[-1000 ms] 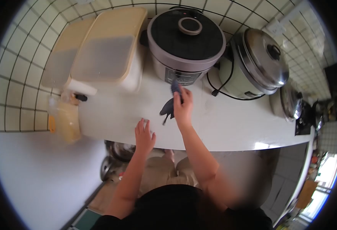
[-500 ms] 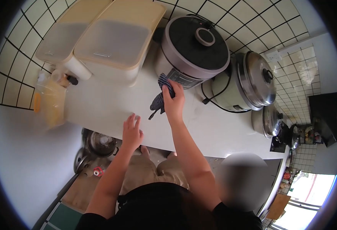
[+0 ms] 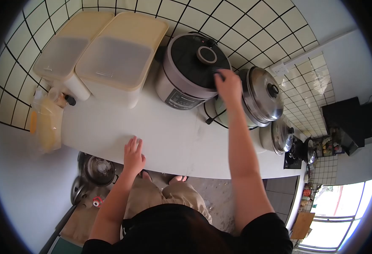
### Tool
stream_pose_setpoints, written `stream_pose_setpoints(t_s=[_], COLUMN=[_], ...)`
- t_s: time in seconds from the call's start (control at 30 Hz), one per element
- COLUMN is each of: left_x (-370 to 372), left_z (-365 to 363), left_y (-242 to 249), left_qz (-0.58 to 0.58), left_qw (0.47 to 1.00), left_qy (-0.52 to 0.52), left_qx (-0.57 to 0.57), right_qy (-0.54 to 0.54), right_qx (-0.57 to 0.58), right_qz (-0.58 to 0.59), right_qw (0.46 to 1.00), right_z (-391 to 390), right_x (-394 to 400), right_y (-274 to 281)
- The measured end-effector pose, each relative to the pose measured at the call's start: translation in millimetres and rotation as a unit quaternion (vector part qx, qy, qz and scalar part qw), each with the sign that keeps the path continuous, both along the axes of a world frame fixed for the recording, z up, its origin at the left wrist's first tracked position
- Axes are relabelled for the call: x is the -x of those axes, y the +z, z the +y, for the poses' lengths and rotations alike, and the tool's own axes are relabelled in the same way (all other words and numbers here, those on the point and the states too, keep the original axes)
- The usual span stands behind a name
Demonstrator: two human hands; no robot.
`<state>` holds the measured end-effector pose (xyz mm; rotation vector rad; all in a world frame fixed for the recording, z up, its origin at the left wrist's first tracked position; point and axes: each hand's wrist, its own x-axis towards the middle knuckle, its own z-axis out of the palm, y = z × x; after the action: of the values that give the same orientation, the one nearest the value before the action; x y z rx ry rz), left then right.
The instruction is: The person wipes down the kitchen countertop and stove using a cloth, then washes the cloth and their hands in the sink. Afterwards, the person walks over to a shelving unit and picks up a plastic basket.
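My right hand [image 3: 229, 86] is closed on a dark cloth [image 3: 219, 75], mostly hidden by my fingers and a little blurred. It presses near the right side of the black lid of an electric pressure cooker [image 3: 180, 99], below the lid's round knob [image 3: 206, 55]. My left hand [image 3: 134, 155] lies at the front edge of the white countertop [image 3: 169, 139], fingers stretched out and holding nothing.
Beside the cooker on the right stand a pale green rice cooker with a steel lid [image 3: 260, 95] and a steel pot [image 3: 277, 137]. Two lidded storage bins [image 3: 118, 63] fill the back left. A plastic bag [image 3: 49, 122] is at the left wall. Pans [image 3: 99, 170] sit below the counter.
My right hand has carried the cloth from the cooker's front panel up and right to its lid. The left hand stays at the counter edge. The view has shifted.
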<state>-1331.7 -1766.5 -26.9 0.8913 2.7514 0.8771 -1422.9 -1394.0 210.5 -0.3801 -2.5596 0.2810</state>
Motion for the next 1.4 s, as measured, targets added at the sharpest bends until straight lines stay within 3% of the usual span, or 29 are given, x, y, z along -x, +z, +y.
stream_pose_setpoints(t_s=[0.13,0.23,0.53,0.6,0.7,0.8,0.97,1.07,1.27,1.4], left_x=[0,1,4,2,3,4,2,-5,-18,-22], left_z=[4,4,1,3,1,-2,-15,-26,-57,-75], left_y=[3,3,5,3,6,5,11,16,24,24], left_qz=[-0.014,-0.009,0.010,0.010,0.002,0.002,-0.016,-0.018,-0.024,-0.023], left_qw=[1.000,1.000,1.000,1.000,1.000,1.000,0.998,0.997,0.991,0.978], left_qy=[0.007,0.000,-0.004,0.002,0.011,0.015,0.020,0.049,0.113,0.191], left_qx=[0.014,0.026,0.002,0.009,0.008,-0.016,-0.051,-0.056,-0.063,-0.085], right_qy=[0.143,0.166,-0.035,-0.049,0.026,0.073,0.062,0.026,0.043,0.100], right_qx=[-0.017,0.010,0.038,0.028,-0.014,0.005,0.101,-0.012,-0.023,-0.016], right_qz=[0.032,0.042,0.038,0.038,0.077,0.105,-0.039,-0.122,-0.109,-0.105], right_qw=[0.989,0.985,0.998,0.998,0.997,0.992,0.992,0.992,0.993,0.989], right_z=[-94,-103,-7,-19,-66,-107,-136,-143,-165,-222], right_x=[3,6,-46,-52,-58,-74,-120,-134,-66,-9], right_y=[3,0,-1,-4,-17,-58,-184,-240,-269,-274])
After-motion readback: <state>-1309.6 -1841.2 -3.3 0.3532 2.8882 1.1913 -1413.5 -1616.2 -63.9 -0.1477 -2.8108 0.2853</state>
